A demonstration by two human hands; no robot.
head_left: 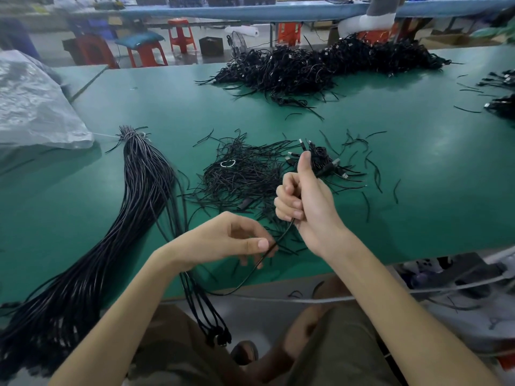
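Observation:
My right hand [302,201] is raised over the green table [167,107], fingers curled round one end of a thin black cable [252,270], thumb pointing up. The cable runs down from that fist to my left hand [231,240], which pinches it between thumb and fingers, then loops below the table's front edge. A long bundle of black cables [139,190], tied at its far end, lies on the left and hangs over the front edge. A loose heap of short black twist ties [239,174] lies just beyond my hands.
Finished coiled cables with plugs [323,160] lie behind my right thumb. A big pile of black cables [320,65] fills the far table. A plastic bag [30,107] sits at the left edge. Red stools [181,34] and another person stand beyond. A white cable [390,295] crosses my lap.

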